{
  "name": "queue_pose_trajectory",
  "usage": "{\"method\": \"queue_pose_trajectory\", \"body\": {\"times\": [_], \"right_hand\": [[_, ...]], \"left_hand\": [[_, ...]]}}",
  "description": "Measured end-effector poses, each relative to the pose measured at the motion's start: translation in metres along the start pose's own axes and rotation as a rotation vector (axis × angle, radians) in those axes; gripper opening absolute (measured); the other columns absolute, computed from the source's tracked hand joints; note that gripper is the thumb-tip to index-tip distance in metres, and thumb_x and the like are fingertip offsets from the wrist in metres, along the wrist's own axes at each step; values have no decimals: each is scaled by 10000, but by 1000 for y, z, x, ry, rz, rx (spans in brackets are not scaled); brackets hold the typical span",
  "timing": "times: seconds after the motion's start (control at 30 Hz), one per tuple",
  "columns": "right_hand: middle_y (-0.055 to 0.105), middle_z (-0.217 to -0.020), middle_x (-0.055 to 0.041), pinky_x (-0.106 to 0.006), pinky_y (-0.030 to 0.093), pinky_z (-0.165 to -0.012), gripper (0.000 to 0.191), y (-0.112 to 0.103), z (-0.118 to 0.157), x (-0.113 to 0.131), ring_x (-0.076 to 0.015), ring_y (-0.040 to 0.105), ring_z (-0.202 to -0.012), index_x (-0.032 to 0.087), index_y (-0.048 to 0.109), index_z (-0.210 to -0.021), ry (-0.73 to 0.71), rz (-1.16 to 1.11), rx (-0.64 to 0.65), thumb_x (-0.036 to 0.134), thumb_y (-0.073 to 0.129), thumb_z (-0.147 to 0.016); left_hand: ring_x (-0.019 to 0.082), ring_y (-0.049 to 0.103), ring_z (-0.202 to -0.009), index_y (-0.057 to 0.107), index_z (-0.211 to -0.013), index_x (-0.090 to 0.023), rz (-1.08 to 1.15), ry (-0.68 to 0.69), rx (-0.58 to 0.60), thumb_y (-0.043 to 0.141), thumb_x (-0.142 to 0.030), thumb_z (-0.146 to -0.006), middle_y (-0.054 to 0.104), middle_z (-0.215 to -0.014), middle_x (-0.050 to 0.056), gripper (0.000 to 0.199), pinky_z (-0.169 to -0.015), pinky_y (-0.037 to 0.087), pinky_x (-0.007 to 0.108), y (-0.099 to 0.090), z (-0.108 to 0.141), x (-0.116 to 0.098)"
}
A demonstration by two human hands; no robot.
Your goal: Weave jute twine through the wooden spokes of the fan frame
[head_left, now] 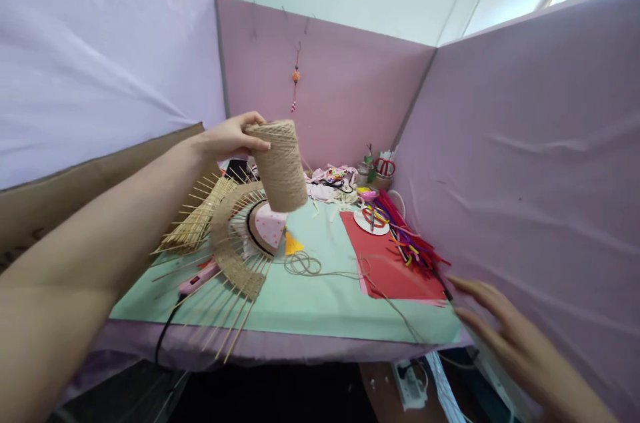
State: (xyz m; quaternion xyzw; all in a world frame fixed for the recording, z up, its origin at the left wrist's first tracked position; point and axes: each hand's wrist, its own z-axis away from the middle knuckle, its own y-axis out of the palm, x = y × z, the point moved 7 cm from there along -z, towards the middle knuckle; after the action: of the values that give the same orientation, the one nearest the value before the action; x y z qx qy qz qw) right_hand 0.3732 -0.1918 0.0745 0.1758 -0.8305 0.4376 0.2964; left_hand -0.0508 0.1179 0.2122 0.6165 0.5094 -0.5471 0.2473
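Observation:
My left hand (240, 133) is closed around the top of a cone of jute twine (281, 169), lifted above the table and slightly tilted. My right hand (505, 323) is off the table's right front corner, blurred, its fingers stretched out and apart with nothing plain between them. Loose twine (304, 264) curls on the mat and trails right over the front edge. Below the cone lies a fan-shaped piece (235, 269) of thin sticks with a woven jute band. A pink dotted half-round (267, 226) sits at its centre, beside a yellow tassel (293, 243).
Bundled sticks (200, 213) and a pink glue gun (200, 277) lie at left. Red sheets (395, 266), a white disc (371, 223) and coloured pipe cleaners (413, 243) are at right. Red-handled scissors (385, 167) stand behind. Fabric partitions (525, 163) enclose the table; a power strip (411, 386) is below.

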Motion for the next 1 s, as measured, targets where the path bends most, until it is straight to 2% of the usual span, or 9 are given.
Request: {"method": "queue_pose_trajectory", "body": {"times": [0.07, 0.17, 0.23, 0.33, 0.47, 0.53, 0.73, 0.87, 1.0], "right_hand": [[540, -1389, -106, -516, 386, -1088, 627, 34, -28, 26, -342, 475, -1314, 311, 623, -1240, -46, -51, 71, 645, 659, -711], [393, -1527, -98, -476, 272, -1181, 757, 95, -76, 84, -270, 348, -1424, 276, 426, -1425, -181, -479, 152, 664, 586, -795], [508, -1436, -92, -454, 342, -1142, 745, 140, -102, 116, -250, 416, -1381, 283, 501, -1348, -180, -820, 292, 750, 546, -768], [694, -1104, -113, -496, 501, -965, 864, 204, -107, 146, -307, 575, -1209, 236, 627, -1146, -13, -1192, 683, 917, 404, -664], [717, -916, -102, -455, 568, -843, 766, 238, -79, 152, -328, 640, -1074, 197, 638, -1001, 187, -1341, 864, 807, 666, -539], [719, -926, -96, -435, 574, -847, 682, 244, -71, 149, -316, 646, -1056, 193, 618, -983, 281, -1393, 799, 683, 756, -529], [672, -1143, -36, -364, 567, -877, 581, 231, -97, 128, -229, 617, -1116, 258, 532, -1102, 381, -1415, 193, 451, 798, -622], [645, -1193, -28, -337, 566, -865, 559, 223, -110, 123, -205, 598, -1147, 280, 511, -1148, 366, -1415, 88, 465, 750, -678], [628, -1225, -57, -337, 566, -849, 556, 226, -102, 126, -210, 609, -1117, 257, 511, -1157, 346, -1437, 54, 482, 728, -698]], "left_hand": [[143, 630, -770, 536, -907, -197, 88, -35, 102, 813, -156, -596, 615, -819, -27, 419, -758, 523, 318, 20, 7, 5], [198, 668, -824, 555, -903, -211, 197, -39, 217, 826, -183, -566, 642, -839, -5, 433, -776, 546, 351, 50, 15, 6], [258, 680, -911, 578, -905, -220, 246, -34, 255, 834, -203, -544, 664, -866, 18, 443, -819, 552, 395, 66, 19, 7], [327, 656, -1051, 614, -969, -233, 352, -38, 274, 837, -266, -532, 690, -941, 59, 491, -878, 545, 447, 83, 24, 14], [316, 635, -1113, 600, -1158, -260, 469, -83, 238, 816, -393, -586, 679, -1126, 86, 625, -883, 550, 420, 97, 24, 33], [283, 634, -1107, 533, -1264, -305, 420, -138, 118, 791, -439, -653, 619, -1270, 98, 677, -851, 552, 397, 95, 24, 46], [316, 571, -1191, 401, -1378, -383, 364, -271, -63, 747, -474, -726, 491, -1411, 144, 743, -827, 544, 474, 109, 75, 88], [284, 578, -1155, 636, -986, -260, 260, -171, -526, 716, -433, -736, 651, -1109, 69, 314, -937, 510, 430, 120, 135, 106], [314, 633, -1036, 694, -949, -271, 313, -272, -243, 718, -415, -720, 706, -925, 51, 271, -829, 560, 446, 173, 141, 109]]}}
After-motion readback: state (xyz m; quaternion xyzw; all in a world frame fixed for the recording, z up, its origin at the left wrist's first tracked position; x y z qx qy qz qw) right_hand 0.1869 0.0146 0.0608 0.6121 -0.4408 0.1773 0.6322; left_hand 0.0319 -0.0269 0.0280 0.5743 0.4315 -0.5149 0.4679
